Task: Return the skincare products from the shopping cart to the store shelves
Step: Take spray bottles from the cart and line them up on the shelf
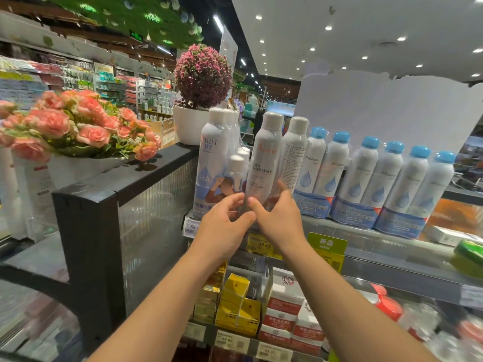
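A twin pack of tall white thermal-water spray cans (pixel 266 158), wrapped in clear film, stands upright on the top shelf (pixel 366 231). My left hand (pixel 222 226) grips its lower left side with curled fingers. My right hand (pixel 279 218) holds the lower right side, thumb on the front and fingers round the back. Left of it stands a white spray pack with a blue label (pixel 217 158). To the right runs a row of blue-capped spray bottles (pixel 373 176). The shopping cart is out of view.
A black-framed ribbed glass divider (pixel 146 205) borders the shelf on the left, topped by pink artificial roses (pixel 75 126) and a potted purple flower ball (pixel 202 74). Lower shelves hold yellow boxes (pixel 237 307) and red-and-white boxes (pixel 290 317). Price tags and a green "NEW" tag (pixel 326 244) hang along the shelf edge.
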The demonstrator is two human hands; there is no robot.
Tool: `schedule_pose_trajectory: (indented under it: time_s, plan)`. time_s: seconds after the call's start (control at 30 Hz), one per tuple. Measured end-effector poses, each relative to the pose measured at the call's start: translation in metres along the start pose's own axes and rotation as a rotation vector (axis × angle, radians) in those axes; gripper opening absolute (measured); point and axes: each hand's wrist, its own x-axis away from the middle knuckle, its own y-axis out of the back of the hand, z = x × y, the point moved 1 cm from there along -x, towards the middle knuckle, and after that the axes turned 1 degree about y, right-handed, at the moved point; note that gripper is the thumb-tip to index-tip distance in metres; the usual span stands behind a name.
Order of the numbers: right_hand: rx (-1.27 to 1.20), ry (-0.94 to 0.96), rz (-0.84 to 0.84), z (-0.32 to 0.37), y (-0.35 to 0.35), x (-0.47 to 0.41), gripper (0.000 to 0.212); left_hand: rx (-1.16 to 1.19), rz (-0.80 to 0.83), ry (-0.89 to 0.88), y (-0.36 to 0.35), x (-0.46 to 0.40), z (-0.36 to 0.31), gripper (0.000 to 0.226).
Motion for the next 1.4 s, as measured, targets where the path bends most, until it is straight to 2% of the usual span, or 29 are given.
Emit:
schedule_pose_trajectory:
  time_s: [0.13,0.3,0.43,0.6,0.8,0.93,1.27,1.4]
  plan:
    - [-0.031,0.000,-0.070,0.001,0.013,0.014,0.076,0.042,0.021,-0.055,0.006,0.010,0.003,0.063]
    - [-0.125,0.032,-0.113,-0.004,0.032,0.038,0.054,0.122,0.103,-0.103,0.005,0.024,0.005,0.065]
    - [-0.304,-0.029,-0.122,-0.013,0.047,0.062,0.046,0.181,0.203,-0.142,-0.004,0.038,0.007,0.075]
    - [-0.438,-0.098,-0.110,-0.033,0.070,0.100,0.025,0.274,0.360,-0.140,-0.034,0.057,0.019,0.075]
    - [-0.346,-0.205,-0.197,-0.068,0.107,0.160,0.030,0.348,0.556,-0.125,-0.089,0.080,0.030,0.075]
    - [-0.307,-0.293,-0.270,-0.088,0.141,0.203,0.040,0.425,0.697,-0.116,-0.133,0.101,0.024,0.074]
    - [-0.237,-0.530,-0.611,-0.132,0.261,0.333,0.021,0.455,1.086,-0.116,-0.280,0.191,-0.019,0.078]
    - [-0.227,-0.637,-0.741,-0.151,0.308,0.405,0.034,0.365,1.223,-0.108,-0.340,0.256,-0.037,0.069]
